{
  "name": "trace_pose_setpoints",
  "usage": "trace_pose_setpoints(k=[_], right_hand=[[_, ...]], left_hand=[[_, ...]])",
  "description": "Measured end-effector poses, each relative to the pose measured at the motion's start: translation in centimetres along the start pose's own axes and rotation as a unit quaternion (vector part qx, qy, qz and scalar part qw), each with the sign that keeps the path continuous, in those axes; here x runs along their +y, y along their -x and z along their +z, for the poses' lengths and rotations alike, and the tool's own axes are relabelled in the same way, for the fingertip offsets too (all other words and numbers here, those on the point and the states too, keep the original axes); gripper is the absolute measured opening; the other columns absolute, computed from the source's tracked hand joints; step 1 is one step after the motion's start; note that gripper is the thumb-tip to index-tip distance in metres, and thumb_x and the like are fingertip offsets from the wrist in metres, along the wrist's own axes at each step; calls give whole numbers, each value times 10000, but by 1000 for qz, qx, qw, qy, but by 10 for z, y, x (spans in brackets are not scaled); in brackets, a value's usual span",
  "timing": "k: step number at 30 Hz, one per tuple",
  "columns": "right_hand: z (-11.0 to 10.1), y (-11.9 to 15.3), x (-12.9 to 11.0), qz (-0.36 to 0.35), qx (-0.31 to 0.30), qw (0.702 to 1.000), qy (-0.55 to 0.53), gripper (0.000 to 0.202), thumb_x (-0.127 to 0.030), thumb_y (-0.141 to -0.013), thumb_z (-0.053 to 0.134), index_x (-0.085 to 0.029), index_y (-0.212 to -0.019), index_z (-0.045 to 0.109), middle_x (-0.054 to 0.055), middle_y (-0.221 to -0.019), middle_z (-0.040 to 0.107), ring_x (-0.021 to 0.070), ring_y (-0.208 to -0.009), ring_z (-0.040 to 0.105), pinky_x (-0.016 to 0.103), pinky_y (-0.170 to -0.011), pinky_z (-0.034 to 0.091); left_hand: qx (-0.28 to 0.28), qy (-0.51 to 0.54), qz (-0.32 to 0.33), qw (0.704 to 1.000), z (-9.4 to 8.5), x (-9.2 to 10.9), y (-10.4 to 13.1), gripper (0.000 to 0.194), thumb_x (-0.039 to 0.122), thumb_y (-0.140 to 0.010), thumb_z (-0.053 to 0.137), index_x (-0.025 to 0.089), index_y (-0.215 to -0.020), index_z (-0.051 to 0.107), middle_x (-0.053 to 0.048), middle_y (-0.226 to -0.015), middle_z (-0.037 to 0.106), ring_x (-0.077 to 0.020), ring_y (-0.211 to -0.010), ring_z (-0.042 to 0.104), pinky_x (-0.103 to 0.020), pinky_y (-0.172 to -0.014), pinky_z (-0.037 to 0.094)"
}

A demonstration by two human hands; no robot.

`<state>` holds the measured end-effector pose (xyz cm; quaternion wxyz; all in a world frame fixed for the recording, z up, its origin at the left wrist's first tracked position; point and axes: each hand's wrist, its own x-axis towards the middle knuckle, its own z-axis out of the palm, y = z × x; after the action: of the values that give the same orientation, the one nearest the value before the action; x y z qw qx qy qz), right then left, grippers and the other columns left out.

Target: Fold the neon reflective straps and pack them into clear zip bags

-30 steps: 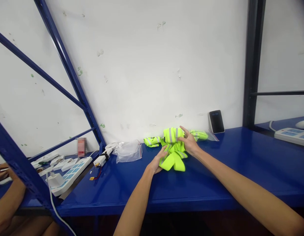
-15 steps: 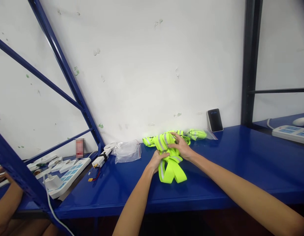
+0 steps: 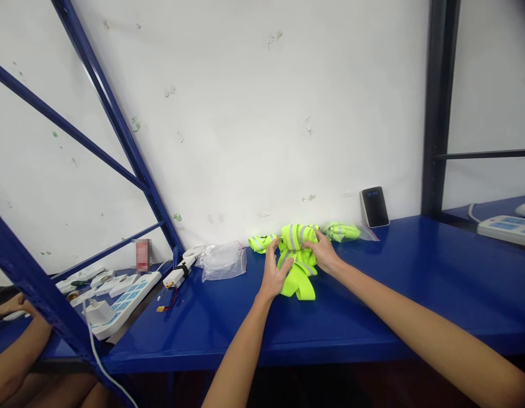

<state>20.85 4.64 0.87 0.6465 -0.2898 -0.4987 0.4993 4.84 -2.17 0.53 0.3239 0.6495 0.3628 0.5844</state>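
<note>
Basically, the yellow reflective bundle (image 3: 298,237) is flanked by both hands, mid-desk (image 3: 398,294), toward the wall (image 3: 330,102). Its upper right side is gripped by the right hand (image 3: 322,252), thumb in front, fingers partly hidden. The left hand (image 3: 274,275) is placed along the left side, thumb and fingers spread apart. The rolled top is set straight ahead, between the fingertips; the right hand is judged nearer to it, the left nearer to the lower folds. The long axis is pointed roughly from wall to front edge, with a loose flat loop hung at the near end. Bright yellow-green fabric, silver-grey stripes across the roll, lower part crumpled. Farther out, a second yellow bundle (image 3: 262,243) is seen just left, a bagged yellow bundle (image 3: 342,231) just right. Clear plastic bags (image 3: 223,260) are left further left; a black-faced clock (image 3: 375,207) is stood by the wall, right.
</note>
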Motion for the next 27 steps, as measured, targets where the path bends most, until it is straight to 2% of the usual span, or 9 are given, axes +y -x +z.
trace_pose_setpoints(k=[2,4,6,9,12,14,18,22,27], right_hand=[[1,-1,0,27,8,997,-67,409,-153,-573,681,-224,-966,594,14,-870,695,228,-793,655,330,-686,525],[2,-2,-2,45,-3,993,-109,392,-170,-574,722,-222,-940,591,23,-877,706,240,-826,670,346,-720,538],[2,-2,-4,58,-5,991,-123,389,-188,-576,748,-214,-934,597,37,-868,714,255,-845,678,364,-736,548],[0,-5,-5,70,19,991,-114,372,-197,-571,755,-207,-913,609,48,-832,720,269,-815,684,378,-706,558],[-5,-10,-4,78,54,991,-98,323,-192,-560,736,-207,-855,605,42,-780,716,258,-753,681,365,-657,555],[-8,-12,-4,82,66,991,-88,308,-186,-549,720,-204,-830,596,35,-753,708,244,-716,674,349,-629,546],[-6,-11,-5,54,60,996,-31,283,-188,-563,682,-189,-832,594,26,-746,694,213,-679,650,322,-623,527],[-1,-3,-6,-23,26,995,88,349,-198,-600,657,-177,-943,601,34,-836,691,218,-768,645,321,-691,517],[3,6,-7,-62,-88,984,142,536,-199,-660,613,-199,-1191,544,20,-900,673,202,-791,630,324,-725,506]], left_hand=[[-68,-91,72,991,4,9,10,671,306,-701,745,258,-1323,497,-110,-1397,428,-322,-1348,306,-439,-1142,169],[-125,-198,100,967,8,13,20,751,282,-656,774,266,-1349,483,-124,-1395,428,-361,-1333,305,-482,-1147,113],[-131,-298,106,940,10,11,27,749,233,-682,735,262,-1376,456,-147,-1344,464,-382,-1295,348,-527,-1130,110],[-140,-409,97,896,7,8,35,584,155,-748,608,256,-1316,514,-149,-1183,547,-358,-1157,483,-535,-1071,240],[-207,-487,87,844,2,17,48,436,166,-776,550,249,-1203,574,-127,-1116,553,-312,-998,557,-470,-924,414],[-237,-516,96,818,-1,28,59,380,177,-779,536,236,-1153,571,-116,-1115,537,-291,-964,561,-421,-843,462],[-248,-555,105,787,-9,53,80,400,146,-748,523,218,-1141,522,-119,-1147,509,-277,-935,570,-390,-753,495],[-287,-616,66,730,-14,78,91,471,111,-743,512,209,-1200,450,-131,-1230,491,-244,-831,610,-382,-681,528],[-329,-669,46,665,-11,110,101,399,127,-838,473,197,-1228,428,-119,-1240,509,-220,-851,638,-381,-734,557]])
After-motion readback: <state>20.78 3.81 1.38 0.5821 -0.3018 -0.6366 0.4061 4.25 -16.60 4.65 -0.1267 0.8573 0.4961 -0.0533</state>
